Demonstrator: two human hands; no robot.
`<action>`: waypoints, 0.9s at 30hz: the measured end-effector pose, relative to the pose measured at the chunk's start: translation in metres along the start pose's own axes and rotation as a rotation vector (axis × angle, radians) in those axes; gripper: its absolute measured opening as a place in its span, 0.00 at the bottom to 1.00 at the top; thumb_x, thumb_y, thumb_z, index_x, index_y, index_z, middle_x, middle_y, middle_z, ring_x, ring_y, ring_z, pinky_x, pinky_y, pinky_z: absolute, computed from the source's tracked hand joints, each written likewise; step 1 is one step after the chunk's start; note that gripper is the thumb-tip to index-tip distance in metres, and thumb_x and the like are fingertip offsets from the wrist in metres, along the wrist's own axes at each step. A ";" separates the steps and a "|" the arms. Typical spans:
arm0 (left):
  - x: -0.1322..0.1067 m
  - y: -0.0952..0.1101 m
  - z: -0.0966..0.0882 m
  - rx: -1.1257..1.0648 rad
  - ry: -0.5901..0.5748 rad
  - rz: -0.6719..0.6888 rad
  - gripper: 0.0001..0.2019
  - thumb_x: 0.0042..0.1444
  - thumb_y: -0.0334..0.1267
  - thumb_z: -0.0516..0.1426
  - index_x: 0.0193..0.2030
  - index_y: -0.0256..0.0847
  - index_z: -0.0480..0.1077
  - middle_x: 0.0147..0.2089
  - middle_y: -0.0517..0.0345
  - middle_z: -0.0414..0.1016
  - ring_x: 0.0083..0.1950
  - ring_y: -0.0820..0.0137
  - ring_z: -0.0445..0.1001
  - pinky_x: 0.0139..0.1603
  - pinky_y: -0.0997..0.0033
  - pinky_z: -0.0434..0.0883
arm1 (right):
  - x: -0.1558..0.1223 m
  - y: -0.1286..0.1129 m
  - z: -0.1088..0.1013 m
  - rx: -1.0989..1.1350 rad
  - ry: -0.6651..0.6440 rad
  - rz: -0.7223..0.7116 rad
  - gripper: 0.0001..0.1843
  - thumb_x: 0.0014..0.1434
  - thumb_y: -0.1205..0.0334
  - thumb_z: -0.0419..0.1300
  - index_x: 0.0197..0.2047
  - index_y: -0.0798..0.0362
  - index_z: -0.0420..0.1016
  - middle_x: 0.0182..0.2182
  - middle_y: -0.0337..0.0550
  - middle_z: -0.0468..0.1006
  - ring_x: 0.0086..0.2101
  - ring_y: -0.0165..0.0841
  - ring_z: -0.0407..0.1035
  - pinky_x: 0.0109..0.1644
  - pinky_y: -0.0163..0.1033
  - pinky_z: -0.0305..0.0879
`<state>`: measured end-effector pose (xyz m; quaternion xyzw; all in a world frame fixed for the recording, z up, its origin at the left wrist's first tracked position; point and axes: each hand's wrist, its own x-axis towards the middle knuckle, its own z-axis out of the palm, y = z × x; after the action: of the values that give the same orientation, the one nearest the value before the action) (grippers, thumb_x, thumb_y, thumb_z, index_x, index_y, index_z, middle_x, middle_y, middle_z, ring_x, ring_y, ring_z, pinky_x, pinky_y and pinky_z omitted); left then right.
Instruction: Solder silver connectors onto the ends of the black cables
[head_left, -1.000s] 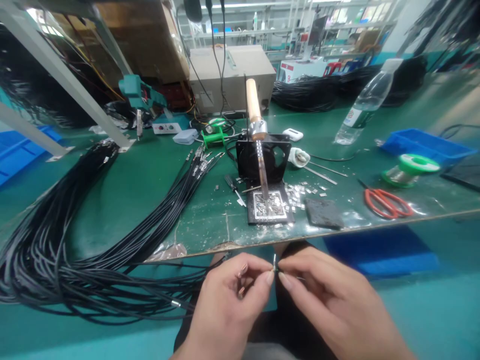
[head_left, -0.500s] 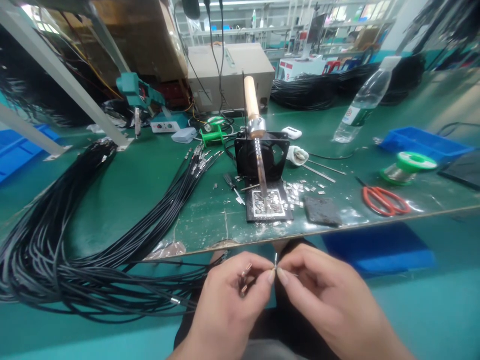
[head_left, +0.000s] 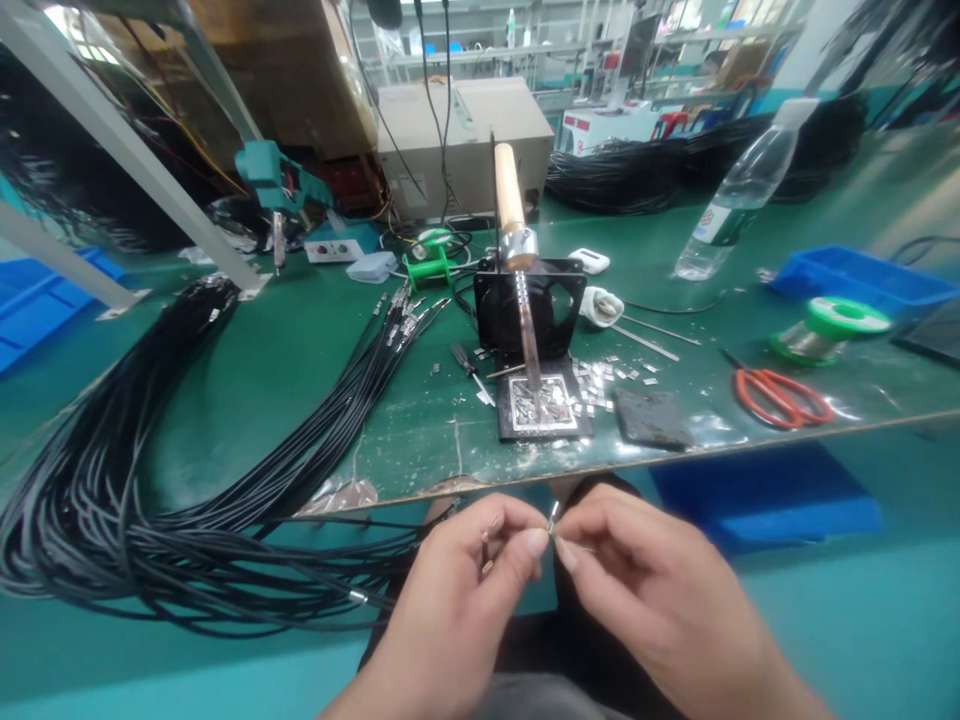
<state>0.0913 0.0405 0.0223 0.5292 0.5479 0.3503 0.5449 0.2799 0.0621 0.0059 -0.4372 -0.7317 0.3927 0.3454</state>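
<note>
A: What has changed since a second ago?

B: Little. To the left of the grip the black cables (head_left: 150, 480) lie as before. The left hand (head_left: 465, 600) and right hand (head_left: 660, 600) stay pinched shut on a small metal piece (head_left: 553, 517), possibly a terminal, below the bench (head_left: 300, 350) edge.

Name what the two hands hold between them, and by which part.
A small metal terminal, pinched at its lower end between left hand and right hand fingertips.
</note>
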 end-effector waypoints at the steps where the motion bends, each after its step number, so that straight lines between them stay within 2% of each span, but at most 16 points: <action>1: 0.000 0.000 -0.001 -0.006 -0.005 -0.006 0.14 0.70 0.47 0.57 0.39 0.39 0.74 0.34 0.59 0.71 0.36 0.73 0.66 0.38 0.74 0.64 | -0.001 0.001 -0.001 -0.021 -0.006 -0.031 0.09 0.68 0.63 0.59 0.37 0.50 0.79 0.28 0.35 0.73 0.25 0.24 0.64 0.29 0.29 0.61; 3: 0.001 0.000 -0.003 -0.035 -0.028 -0.030 0.15 0.69 0.47 0.58 0.37 0.38 0.73 0.31 0.60 0.68 0.30 0.76 0.60 0.32 0.75 0.60 | -0.002 0.004 -0.004 0.007 -0.004 -0.035 0.08 0.69 0.60 0.60 0.39 0.49 0.80 0.30 0.36 0.74 0.26 0.24 0.65 0.30 0.29 0.62; 4: 0.000 0.000 -0.004 -0.057 -0.046 -0.055 0.15 0.69 0.48 0.59 0.37 0.37 0.73 0.30 0.61 0.67 0.27 0.77 0.56 0.28 0.75 0.56 | -0.003 0.005 -0.006 0.051 0.005 0.007 0.09 0.70 0.57 0.61 0.40 0.48 0.81 0.30 0.36 0.75 0.27 0.25 0.67 0.30 0.29 0.63; 7: -0.001 -0.001 -0.008 -0.134 -0.119 -0.141 0.16 0.67 0.51 0.61 0.42 0.38 0.74 0.29 0.63 0.66 0.23 0.81 0.50 0.22 0.76 0.47 | -0.004 0.008 -0.012 0.230 0.011 0.240 0.13 0.69 0.48 0.62 0.43 0.47 0.82 0.36 0.39 0.79 0.35 0.29 0.72 0.36 0.31 0.67; 9: 0.000 -0.002 -0.010 -0.176 -0.157 -0.172 0.16 0.67 0.51 0.61 0.44 0.38 0.74 0.30 0.62 0.68 0.22 0.82 0.50 0.21 0.77 0.46 | -0.003 0.007 -0.014 0.329 -0.045 0.315 0.16 0.69 0.45 0.62 0.44 0.49 0.81 0.38 0.40 0.80 0.38 0.31 0.73 0.40 0.32 0.69; 13: 0.001 -0.004 -0.012 -0.216 -0.179 -0.184 0.16 0.66 0.51 0.63 0.43 0.38 0.74 0.30 0.62 0.68 0.22 0.83 0.52 0.20 0.78 0.47 | -0.001 0.004 -0.010 0.426 -0.119 0.316 0.15 0.69 0.49 0.63 0.38 0.51 0.80 0.32 0.38 0.78 0.33 0.28 0.68 0.38 0.30 0.66; 18: 0.000 -0.008 -0.011 -0.210 -0.146 -0.189 0.17 0.64 0.52 0.64 0.42 0.37 0.74 0.28 0.64 0.66 0.21 0.84 0.53 0.20 0.79 0.49 | -0.001 0.005 0.000 0.505 -0.079 0.381 0.16 0.68 0.50 0.65 0.35 0.55 0.77 0.28 0.38 0.74 0.28 0.25 0.62 0.32 0.28 0.61; 22: 0.000 -0.010 -0.010 -0.209 -0.141 -0.181 0.18 0.64 0.53 0.64 0.42 0.37 0.74 0.25 0.68 0.57 0.20 0.85 0.51 0.21 0.79 0.49 | -0.002 0.007 0.004 0.518 -0.057 0.419 0.15 0.65 0.53 0.67 0.34 0.57 0.77 0.23 0.35 0.65 0.25 0.23 0.52 0.26 0.27 0.52; 27: 0.002 -0.010 -0.007 -0.190 -0.128 -0.184 0.20 0.65 0.55 0.63 0.42 0.37 0.73 0.23 0.70 0.52 0.20 0.83 0.50 0.21 0.79 0.48 | -0.005 0.009 0.006 0.499 -0.036 0.460 0.17 0.66 0.50 0.66 0.34 0.56 0.77 0.21 0.34 0.60 0.23 0.22 0.51 0.23 0.29 0.47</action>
<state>0.0828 0.0419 0.0135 0.4444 0.5225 0.3145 0.6562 0.2802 0.0589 -0.0055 -0.4857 -0.5011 0.6351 0.3311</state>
